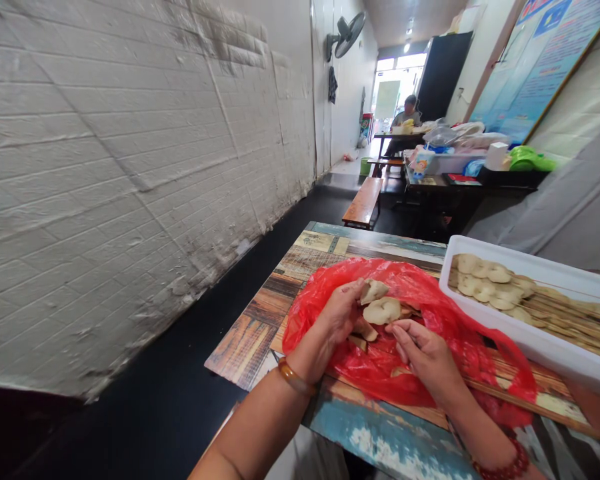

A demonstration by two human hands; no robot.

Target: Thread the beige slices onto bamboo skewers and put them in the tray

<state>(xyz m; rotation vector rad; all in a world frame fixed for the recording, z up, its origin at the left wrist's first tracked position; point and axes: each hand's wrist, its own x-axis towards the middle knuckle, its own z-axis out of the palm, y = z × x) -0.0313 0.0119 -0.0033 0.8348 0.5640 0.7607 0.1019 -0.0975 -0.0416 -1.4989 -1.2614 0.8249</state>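
Note:
My left hand (343, 310) pinches a pale beige, thin, curled slice (374, 291) between thumb and fingers. Just below it is a second, rounder slice (381, 311); whether the two are joined is hidden. My right hand (423, 350) is closed in a pinch, its fingertips at that round slice's lower edge; what they grip is not clear. Both hands are over a spread red plastic bag (370, 267), with more slices (365, 329) lying in it. Thin wooden skewers (525, 398) lie by my right wrist, across the bag's edge.
A white tray (530, 331) at right holds skewers threaded with similar slices (487, 283). The patchwork-patterned table (250, 333) ends near the white brick-patterned wall (130, 167). Beyond are a bench (364, 201), a cluttered table (440, 180) and a seated person (407, 117).

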